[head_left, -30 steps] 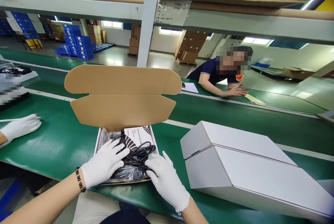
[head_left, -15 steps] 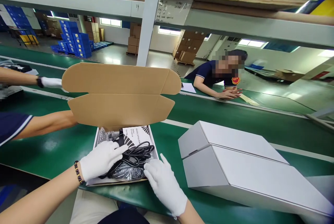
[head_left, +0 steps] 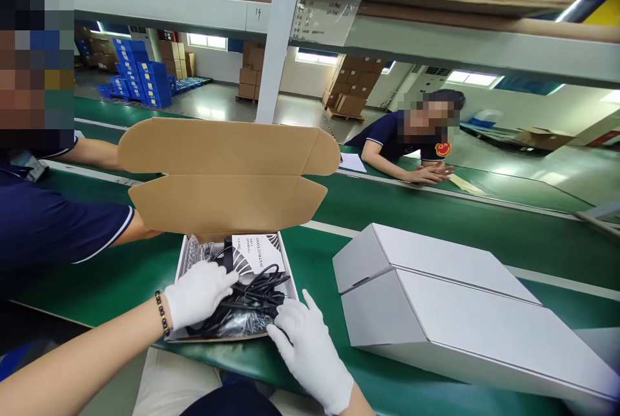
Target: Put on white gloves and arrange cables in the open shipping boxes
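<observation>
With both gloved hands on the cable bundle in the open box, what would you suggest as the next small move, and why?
Probably press the black cable bundle down flat into the open box. Both the left hand and the right hand rest on it, loops ride over the instruction leaflet, and the brown lid stands open, so it likely needs to lie low before closing.

open box (head_left: 227, 174): matt brown cardboard | cable (head_left: 252, 293): glossy black plastic | belt (head_left: 436, 222): smooth green

Cables (head_left: 247, 303) in open box (head_left: 227, 177), closed box (head_left: 436, 300) to its right.
</observation>
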The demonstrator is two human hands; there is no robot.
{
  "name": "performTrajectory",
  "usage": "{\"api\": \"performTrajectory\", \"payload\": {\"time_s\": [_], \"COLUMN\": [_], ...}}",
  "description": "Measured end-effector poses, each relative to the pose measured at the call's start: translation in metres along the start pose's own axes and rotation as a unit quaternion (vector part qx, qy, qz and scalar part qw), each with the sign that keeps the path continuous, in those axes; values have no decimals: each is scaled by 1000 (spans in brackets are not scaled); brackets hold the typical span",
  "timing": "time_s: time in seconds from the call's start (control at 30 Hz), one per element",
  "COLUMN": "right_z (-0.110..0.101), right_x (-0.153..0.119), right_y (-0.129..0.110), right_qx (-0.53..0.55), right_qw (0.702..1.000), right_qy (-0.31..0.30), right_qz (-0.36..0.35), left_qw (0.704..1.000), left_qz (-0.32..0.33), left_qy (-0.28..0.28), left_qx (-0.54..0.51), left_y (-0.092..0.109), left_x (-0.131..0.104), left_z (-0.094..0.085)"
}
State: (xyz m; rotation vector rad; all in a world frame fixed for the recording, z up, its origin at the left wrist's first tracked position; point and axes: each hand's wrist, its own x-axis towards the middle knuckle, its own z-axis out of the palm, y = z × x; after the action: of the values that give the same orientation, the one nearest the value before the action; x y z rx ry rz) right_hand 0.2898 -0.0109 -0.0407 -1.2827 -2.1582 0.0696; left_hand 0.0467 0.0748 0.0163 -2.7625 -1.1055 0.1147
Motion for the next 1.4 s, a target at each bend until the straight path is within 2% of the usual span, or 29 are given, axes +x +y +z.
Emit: {"api": "performTrajectory", "payload": {"time_s": [0.1, 0.23, 0.3, 0.37, 0.47, 0.57, 0.67, 0.8, 0.93, 1.07, 1.13, 1.23, 1.3, 1.4], "right_z": [0, -2, -4, -7, -9, -7, -1, 4, -8, -19, -12, 10, 24, 33], "right_x": [0, 3, 4, 8, 20, 34, 38, 33, 47, 86, 106, 127, 134, 139], "right_y": [1, -1, -1, -1, 2, 8, 12, 14, 12, 5, 3, 6, 10, 10], "right_qx": [4, 3, 7, 3, -45, -90, -104, -102, -87, -81, -79, -73, -75, -83], "right_qw": [1000, 1000, 1000, 1000, 998, 995, 989, 985, 986, 994, 994, 986, 980, 977], "right_qy": [8, -4, -20, -12, 16, -40, -107, -140, -142, -67, -72, -141, -169, -174], "right_qz": [-1, 2, 14, 28, 32, 29, 23, 16, 16, 21, -7, -52, -68, -96], "left_qw": [999, 998, 996, 992, 989, 990, 991, 992, 993, 994, 993, 992, 992, 992], "left_qz": [-22, -58, -81, -94, -27, 25, 4, -25, -49, -38, -38, -32, -24, -19], "left_qy": [-25, -13, 12, 62, 113, 90, 59, 48, 36, 53, 64, 79, 87, 89], "left_qx": [7, 9, -17, -53, -87, -104, -118, -116, -102, -91, -92, -91, -87, -91], "left_y": [6, 8, 11, 16, 27, 39, 48, 56, 61, 63, 64, 65, 65, 67], "left_x": [-10, -8, -7, -8, -11, -17, -26, -34, -30, -29, -32, -36, -38, -39], "left_z": [6, 4, -4, -14, -22, -15, 1, 15, 15, 12, 10, 9, 8, 5]}}
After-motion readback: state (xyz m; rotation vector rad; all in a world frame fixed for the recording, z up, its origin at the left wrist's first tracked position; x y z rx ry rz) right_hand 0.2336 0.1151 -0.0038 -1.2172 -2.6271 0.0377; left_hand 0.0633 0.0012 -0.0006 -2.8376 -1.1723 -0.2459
